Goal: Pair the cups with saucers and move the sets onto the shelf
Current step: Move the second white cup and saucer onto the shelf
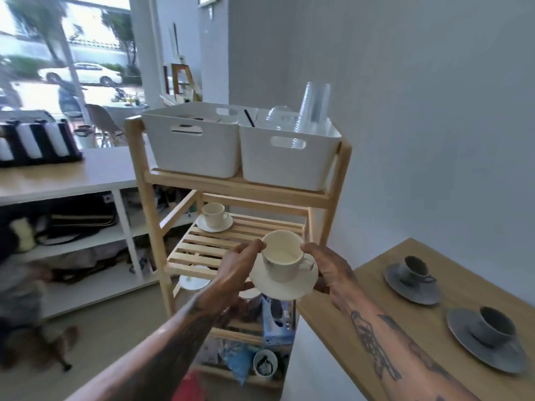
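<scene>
Cups: one cream set (214,217) is sitting on the shelf (220,241); both hands (236,269) (330,273) are gripping another set's saucer (282,280) mid-frame; two grey sets (412,280) (486,340) are waiting on the bench (385,308), lower right.

no readable text anywhere; blue box (279,325) on the lower level of the wooden shelf (240,183) has print, too blurred to read

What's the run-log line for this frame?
carrying | both hands: left hand, right hand on white cup-and-saucer set | above slatted shelf | shelved: one | table: two grey sets
</scene>
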{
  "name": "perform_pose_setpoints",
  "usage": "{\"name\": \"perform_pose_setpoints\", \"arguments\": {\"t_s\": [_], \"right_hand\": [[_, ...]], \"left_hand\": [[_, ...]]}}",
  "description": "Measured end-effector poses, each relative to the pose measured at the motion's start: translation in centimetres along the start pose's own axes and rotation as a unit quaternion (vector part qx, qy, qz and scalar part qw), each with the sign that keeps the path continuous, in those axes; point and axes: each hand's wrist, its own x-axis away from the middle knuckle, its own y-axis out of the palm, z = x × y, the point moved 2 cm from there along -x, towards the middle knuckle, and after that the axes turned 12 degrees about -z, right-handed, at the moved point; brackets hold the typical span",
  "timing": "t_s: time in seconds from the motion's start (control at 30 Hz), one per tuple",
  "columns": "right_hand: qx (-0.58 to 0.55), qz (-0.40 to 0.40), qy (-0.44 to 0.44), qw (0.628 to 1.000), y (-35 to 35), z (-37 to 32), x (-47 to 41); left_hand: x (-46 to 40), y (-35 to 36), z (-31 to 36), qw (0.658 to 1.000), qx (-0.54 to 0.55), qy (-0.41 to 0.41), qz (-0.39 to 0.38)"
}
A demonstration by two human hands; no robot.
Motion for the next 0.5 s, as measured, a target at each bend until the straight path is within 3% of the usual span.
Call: {"name": "perform_pose_setpoints", "arguments": {"t_s": [0.23,0.5], "right_hand": [[0.009,-0.092,0.009,0.996,12.4,0.5,-6.4],[0.04,-0.1,0.066,0.992,20.5,3.5,-18.0]], "left_hand": [[-2.2,-12.1,-0.9,0.994,0.018,-0.032,0.104],[-11.8,-21.0,-3.4,0.985,0.003,-0.066,0.159]]}}
